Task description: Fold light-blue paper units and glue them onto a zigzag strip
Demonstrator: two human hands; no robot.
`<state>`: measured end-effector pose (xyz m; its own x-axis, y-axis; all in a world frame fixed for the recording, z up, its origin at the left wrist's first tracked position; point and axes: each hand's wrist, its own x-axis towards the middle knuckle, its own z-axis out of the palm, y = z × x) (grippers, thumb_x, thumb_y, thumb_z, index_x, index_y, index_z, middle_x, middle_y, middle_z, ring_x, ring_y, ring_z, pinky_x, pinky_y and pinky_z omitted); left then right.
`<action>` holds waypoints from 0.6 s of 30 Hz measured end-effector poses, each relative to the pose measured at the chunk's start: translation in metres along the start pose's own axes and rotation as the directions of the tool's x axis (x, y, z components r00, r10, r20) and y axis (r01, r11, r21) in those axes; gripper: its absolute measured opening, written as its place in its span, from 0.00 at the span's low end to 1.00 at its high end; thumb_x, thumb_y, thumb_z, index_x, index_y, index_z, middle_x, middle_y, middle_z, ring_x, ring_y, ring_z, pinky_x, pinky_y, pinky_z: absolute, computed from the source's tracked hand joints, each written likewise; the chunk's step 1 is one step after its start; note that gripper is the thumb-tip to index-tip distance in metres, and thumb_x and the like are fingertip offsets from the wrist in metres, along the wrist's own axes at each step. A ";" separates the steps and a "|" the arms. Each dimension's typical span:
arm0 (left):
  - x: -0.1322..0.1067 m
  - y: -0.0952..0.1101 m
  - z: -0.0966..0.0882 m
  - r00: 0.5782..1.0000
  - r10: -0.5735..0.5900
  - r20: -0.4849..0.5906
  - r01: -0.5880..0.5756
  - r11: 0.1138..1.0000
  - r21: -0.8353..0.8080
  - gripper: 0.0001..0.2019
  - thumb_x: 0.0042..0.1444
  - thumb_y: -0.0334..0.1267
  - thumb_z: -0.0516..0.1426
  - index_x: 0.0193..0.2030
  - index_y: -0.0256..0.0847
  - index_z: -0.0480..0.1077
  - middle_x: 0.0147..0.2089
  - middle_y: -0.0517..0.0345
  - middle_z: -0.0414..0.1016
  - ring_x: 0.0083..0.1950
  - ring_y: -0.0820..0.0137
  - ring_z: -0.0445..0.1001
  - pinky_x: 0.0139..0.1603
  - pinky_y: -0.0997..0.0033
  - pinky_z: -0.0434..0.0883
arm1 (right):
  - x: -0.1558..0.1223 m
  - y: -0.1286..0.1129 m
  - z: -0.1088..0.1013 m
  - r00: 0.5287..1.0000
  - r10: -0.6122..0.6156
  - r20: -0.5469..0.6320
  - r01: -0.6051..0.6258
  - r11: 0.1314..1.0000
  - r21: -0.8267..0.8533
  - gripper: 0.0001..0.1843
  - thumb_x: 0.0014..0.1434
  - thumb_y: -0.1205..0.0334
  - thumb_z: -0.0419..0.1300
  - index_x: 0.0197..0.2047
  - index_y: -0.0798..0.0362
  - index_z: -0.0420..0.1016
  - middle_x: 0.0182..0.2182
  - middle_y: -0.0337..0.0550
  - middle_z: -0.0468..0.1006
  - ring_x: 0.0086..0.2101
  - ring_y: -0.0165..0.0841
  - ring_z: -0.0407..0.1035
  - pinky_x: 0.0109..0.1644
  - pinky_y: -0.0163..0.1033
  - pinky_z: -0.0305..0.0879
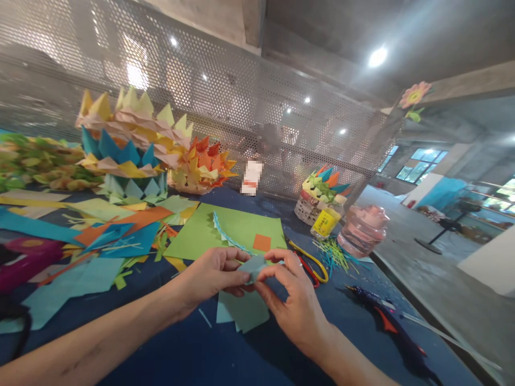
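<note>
Both my hands pinch one small piece of light blue paper (254, 267) above the table. My left hand (219, 271) has thumb and fingers closed on its left side. On its right side, the fingertips of my right hand (287, 284) close on the same piece. Below my hands lie several light blue paper squares (241, 311). Just beyond is a green sheet (197, 228) with a curved blue zigzag paper strip (220, 230) and an orange paper square (262, 242) on it.
Scissors (317, 268) lie right of the green sheet. A glue gun (390, 316) rests at the right, a magenta tool (30, 262) at far left. Behind stand folded paper crowns (124, 161), a yellow-labelled glue bottle (326, 221) and a pink jar (362, 230). Paper scraps (120, 236) cover the left.
</note>
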<state>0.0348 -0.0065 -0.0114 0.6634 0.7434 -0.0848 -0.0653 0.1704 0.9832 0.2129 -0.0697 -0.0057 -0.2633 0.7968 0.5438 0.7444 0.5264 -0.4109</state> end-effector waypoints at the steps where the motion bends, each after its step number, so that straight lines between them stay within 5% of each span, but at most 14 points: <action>1: 0.000 0.000 0.000 1.000 -0.001 0.005 0.001 1.000 0.002 0.17 0.47 0.38 0.62 0.44 0.35 0.68 0.34 0.54 0.80 0.35 0.69 0.76 0.36 0.72 0.71 | 0.000 0.000 0.000 1.000 0.010 -0.006 -0.010 1.000 -0.002 0.01 0.58 0.64 0.59 0.34 0.52 0.71 0.44 0.46 0.64 0.46 0.34 0.63 0.51 0.41 0.60; 9: -0.002 0.002 0.003 0.999 -0.031 0.035 0.031 0.999 -0.009 0.19 0.46 0.38 0.62 0.47 0.36 0.70 0.40 0.51 0.79 0.43 0.64 0.77 0.41 0.70 0.71 | 0.000 -0.003 0.002 0.997 0.074 -0.024 -0.075 0.997 -0.002 0.04 0.57 0.66 0.57 0.30 0.53 0.68 0.42 0.47 0.65 0.46 0.36 0.64 0.50 0.42 0.60; 18: -0.003 0.001 0.007 0.999 0.012 0.040 -0.010 0.999 -0.032 0.17 0.45 0.35 0.63 0.44 0.36 0.72 0.38 0.53 0.79 0.40 0.66 0.77 0.41 0.70 0.70 | 0.000 -0.003 0.007 0.991 0.113 -0.066 -0.112 0.994 0.018 0.07 0.55 0.70 0.56 0.28 0.52 0.63 0.39 0.46 0.68 0.46 0.36 0.65 0.48 0.40 0.62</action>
<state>0.0377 -0.0135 -0.0094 0.6916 0.7192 -0.0669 -0.0958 0.1832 0.9784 0.2060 -0.0693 -0.0092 -0.1365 0.8298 0.5411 0.7578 0.4393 -0.4825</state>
